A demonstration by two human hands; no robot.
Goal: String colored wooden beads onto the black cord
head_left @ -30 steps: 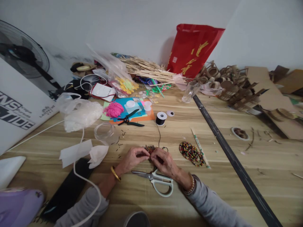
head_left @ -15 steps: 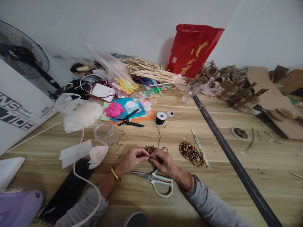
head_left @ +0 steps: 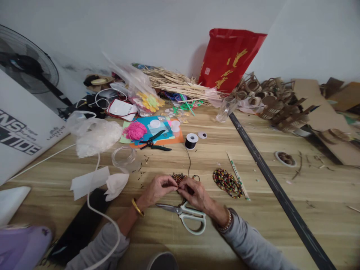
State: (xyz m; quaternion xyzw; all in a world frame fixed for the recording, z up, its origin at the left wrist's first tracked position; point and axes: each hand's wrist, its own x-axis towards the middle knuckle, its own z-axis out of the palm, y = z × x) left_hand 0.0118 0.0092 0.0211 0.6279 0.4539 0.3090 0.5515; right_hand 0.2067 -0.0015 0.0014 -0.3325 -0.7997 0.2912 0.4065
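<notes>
My left hand (head_left: 157, 188) and my right hand (head_left: 194, 192) meet fingertip to fingertip on the wooden table (head_left: 197, 240), both pinched on a small beaded piece (head_left: 178, 177) of dark and coloured beads. A thin black cord (head_left: 189, 161) runs from the beads up to a black spool (head_left: 191, 140). White-handled scissors (head_left: 185, 215) lie just below my hands. A flat oval of coloured beads (head_left: 227, 182) rests to the right of my right hand.
Black pliers (head_left: 154, 143) lie on coloured paper with pink yarn (head_left: 135, 130). A clear jar (head_left: 124, 158), tissue (head_left: 112, 183), a white cable and a dark phone (head_left: 81, 225) sit left. A red bag (head_left: 229, 58), straw bundle and cardboard pieces (head_left: 281, 103) line the back. A black strip (head_left: 275, 187) crosses the table.
My right hand has shifted slightly up and left toward the beads. Otherwise the scene is unchanged.
</notes>
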